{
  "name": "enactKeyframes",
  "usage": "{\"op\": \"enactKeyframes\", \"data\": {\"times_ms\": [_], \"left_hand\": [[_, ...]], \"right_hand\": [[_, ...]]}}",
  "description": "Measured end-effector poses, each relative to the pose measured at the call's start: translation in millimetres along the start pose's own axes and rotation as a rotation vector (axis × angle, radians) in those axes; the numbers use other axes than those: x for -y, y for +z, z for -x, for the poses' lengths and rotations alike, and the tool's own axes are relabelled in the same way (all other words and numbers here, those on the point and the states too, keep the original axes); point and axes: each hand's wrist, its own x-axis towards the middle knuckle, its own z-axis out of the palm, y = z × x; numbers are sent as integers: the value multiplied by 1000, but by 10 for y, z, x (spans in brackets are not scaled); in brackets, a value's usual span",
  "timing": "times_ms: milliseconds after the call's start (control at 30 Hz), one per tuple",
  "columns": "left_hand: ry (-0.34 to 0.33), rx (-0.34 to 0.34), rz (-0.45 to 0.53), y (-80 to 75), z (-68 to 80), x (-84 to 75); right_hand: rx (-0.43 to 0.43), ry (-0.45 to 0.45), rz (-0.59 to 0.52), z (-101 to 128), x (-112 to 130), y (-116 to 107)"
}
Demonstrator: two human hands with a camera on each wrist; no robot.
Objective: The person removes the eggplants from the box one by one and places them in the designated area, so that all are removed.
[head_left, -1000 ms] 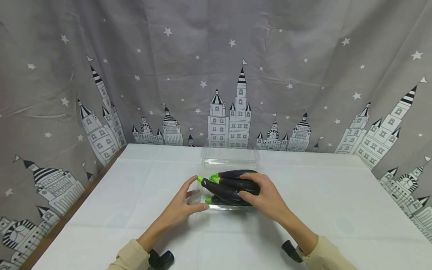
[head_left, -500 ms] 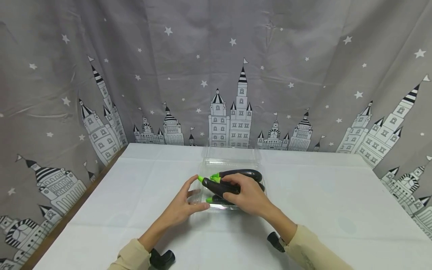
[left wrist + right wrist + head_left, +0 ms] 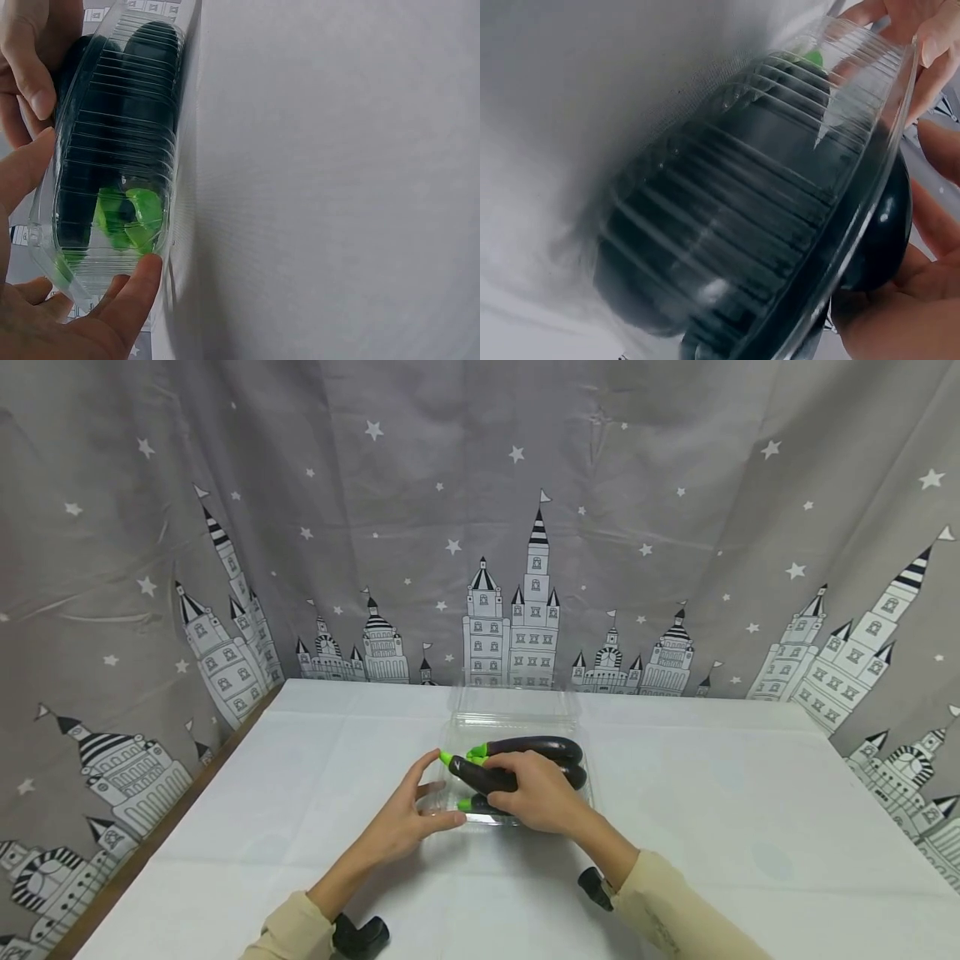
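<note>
A clear plastic clamshell tray (image 3: 581,781) sits mid-tabletop (image 3: 720,827), lid (image 3: 513,702) hinged open toward the far side, holding several dark eggplants with green stems. The right hand (image 3: 542,793) curls its fingers around the top eggplant (image 3: 480,774), which lies across the pile with its stem to the left. The left hand (image 3: 408,814), fingers spread and nearly straight, braces the tray's left end, fingertips (image 3: 142,274) on the ribbed wall. Likely risks: the glossy eggplant may slip from the grip, or snag its neighbours; the light tray could skid or tip if the bracing eases.
</note>
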Motion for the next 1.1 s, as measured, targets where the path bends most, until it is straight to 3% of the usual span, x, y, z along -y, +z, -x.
{"op": "enactKeyframes", "data": {"times_ms": [367,1100], "left_hand": [[15,4,2,12,0,15],[16,-1,3,2,-1,17]], "right_hand": [[-10,-18,74,-13,-1,57],[-49,-23,32,-10,-24,92]]}}
